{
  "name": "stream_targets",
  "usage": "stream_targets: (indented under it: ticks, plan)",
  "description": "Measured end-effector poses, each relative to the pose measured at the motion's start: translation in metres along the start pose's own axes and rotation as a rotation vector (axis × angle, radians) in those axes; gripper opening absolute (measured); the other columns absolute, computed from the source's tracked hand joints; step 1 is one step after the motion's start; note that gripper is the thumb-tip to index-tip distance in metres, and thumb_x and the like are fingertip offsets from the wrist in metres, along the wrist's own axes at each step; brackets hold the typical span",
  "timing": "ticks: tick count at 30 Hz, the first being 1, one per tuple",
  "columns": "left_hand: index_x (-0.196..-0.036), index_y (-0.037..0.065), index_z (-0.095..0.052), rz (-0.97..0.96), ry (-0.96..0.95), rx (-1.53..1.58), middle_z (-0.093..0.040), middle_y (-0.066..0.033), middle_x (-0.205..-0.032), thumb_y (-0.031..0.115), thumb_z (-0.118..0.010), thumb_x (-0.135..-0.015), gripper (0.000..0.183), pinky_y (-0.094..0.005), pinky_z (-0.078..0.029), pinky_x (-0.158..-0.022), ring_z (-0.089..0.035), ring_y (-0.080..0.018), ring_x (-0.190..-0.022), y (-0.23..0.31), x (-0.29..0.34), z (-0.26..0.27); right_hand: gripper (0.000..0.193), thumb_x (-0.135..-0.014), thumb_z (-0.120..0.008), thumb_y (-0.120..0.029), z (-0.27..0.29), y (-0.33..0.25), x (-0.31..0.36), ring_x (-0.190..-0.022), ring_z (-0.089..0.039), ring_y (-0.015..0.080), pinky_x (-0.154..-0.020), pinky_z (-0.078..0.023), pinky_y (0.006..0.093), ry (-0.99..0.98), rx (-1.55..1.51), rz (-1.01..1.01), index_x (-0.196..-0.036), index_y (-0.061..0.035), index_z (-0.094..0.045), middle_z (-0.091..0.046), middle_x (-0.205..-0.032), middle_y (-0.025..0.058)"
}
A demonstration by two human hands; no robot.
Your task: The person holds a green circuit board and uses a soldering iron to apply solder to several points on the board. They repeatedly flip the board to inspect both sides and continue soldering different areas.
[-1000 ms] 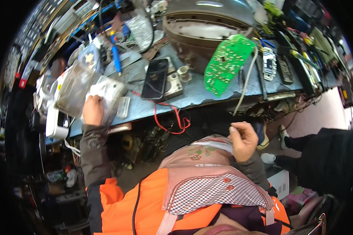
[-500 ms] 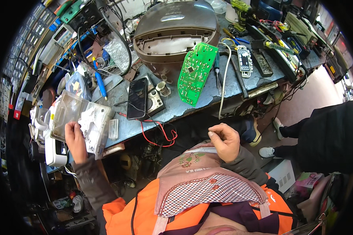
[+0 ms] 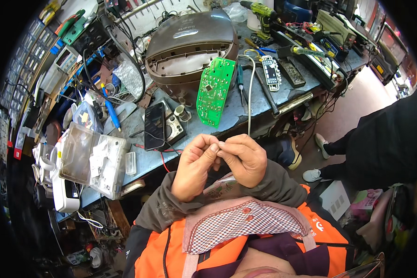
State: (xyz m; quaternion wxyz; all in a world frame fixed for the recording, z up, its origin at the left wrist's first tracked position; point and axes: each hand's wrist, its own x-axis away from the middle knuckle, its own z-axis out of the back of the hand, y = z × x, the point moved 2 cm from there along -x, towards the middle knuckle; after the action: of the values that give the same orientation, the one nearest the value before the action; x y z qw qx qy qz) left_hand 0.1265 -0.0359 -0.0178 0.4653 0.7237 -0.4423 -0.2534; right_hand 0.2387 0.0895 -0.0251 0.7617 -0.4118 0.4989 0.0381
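Observation:
My left hand (image 3: pixel 194 166) and my right hand (image 3: pixel 243 158) are brought together in front of my chest, fingertips pinched against each other around something too small to make out. Just beyond them lies the grey workbench (image 3: pixel 227 118). On it a green circuit board (image 3: pixel 214 91) leans against a brown appliance housing (image 3: pixel 190 44). A black phone (image 3: pixel 154 125) lies flat to the left of the board. A clear plastic parts box (image 3: pixel 93 160) stands open at the bench's left end.
Screwdrivers, a blue soldering iron (image 3: pixel 109 108), a cordless drill (image 3: pixel 260 11), cables and meters crowd the bench. A red wire (image 3: pixel 164 161) hangs off its front edge. Another person in dark clothes (image 3: pixel 380 143) stands at the right, feet on the floor.
My left hand has left the clear parts box and come in to meet my right hand at my chest. The view has swung left and down.

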Motion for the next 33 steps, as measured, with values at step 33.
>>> stream_targets:
  ticks: [33]
  plan:
    - [-0.154,-0.008,-0.044,-0.056,-0.219,0.107,-0.06,-0.0307,-0.145,0.026,-0.051,-0.097,0.067,-0.0522,-0.068,-0.081,-0.07,-0.0461,-0.119,0.102,-0.083,0.039,0.015,-0.098,-0.073,-0.001,-0.023,0.071,-0.112,-0.084,-0.071,0.0111,-0.074,-0.058,0.0254,0.181,-0.485,-0.438,-0.112,0.0024,-0.077,-0.076,-0.099,0.0072]
